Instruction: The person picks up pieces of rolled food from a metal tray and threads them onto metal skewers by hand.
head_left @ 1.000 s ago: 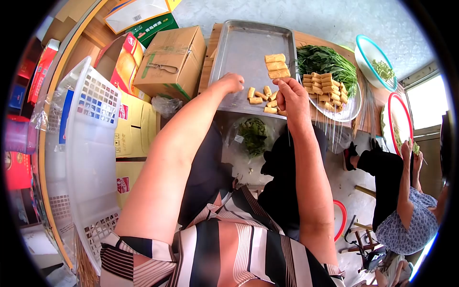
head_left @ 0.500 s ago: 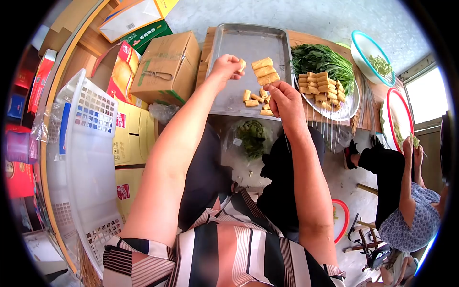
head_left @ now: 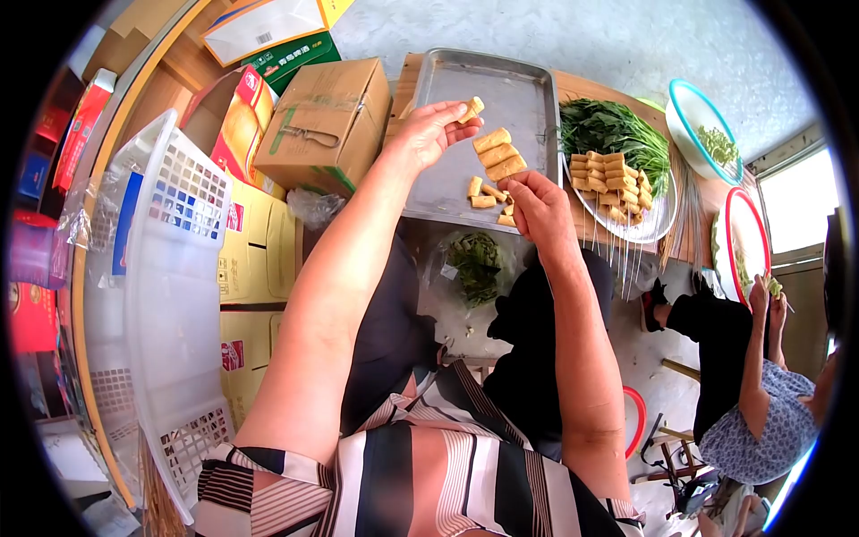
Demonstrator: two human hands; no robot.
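Between the fingertips of my left hand (head_left: 431,134) is a single short yellow tofu-skin roll (head_left: 472,109). My right hand (head_left: 544,210) pinches the near end of a skewer of tofu-skin rolls (head_left: 499,154), three rolls side by side; the skewer itself is barely visible. Both hands are over the metal tray (head_left: 528,94), the left one further back, its roll just apart from the row. Several loose rolls (head_left: 483,200) lie at the tray's near side, partly hidden by my right hand.
Right of the tray, a white plate (head_left: 664,222) bears stacked skewered rolls (head_left: 613,179), thin skewers hanging over the edge, near leafy greens (head_left: 604,130). Left stand a cardboard box (head_left: 327,125) and a plastic basket (head_left: 148,304). A co-worker (head_left: 761,412) sits at right beside a red-rimmed bowl (head_left: 750,228).
My left hand has moved right and slightly forward, and the roll now shows more clearly in its fingertips. The whole view has shifted a little; my right hand keeps hold of the skewer.
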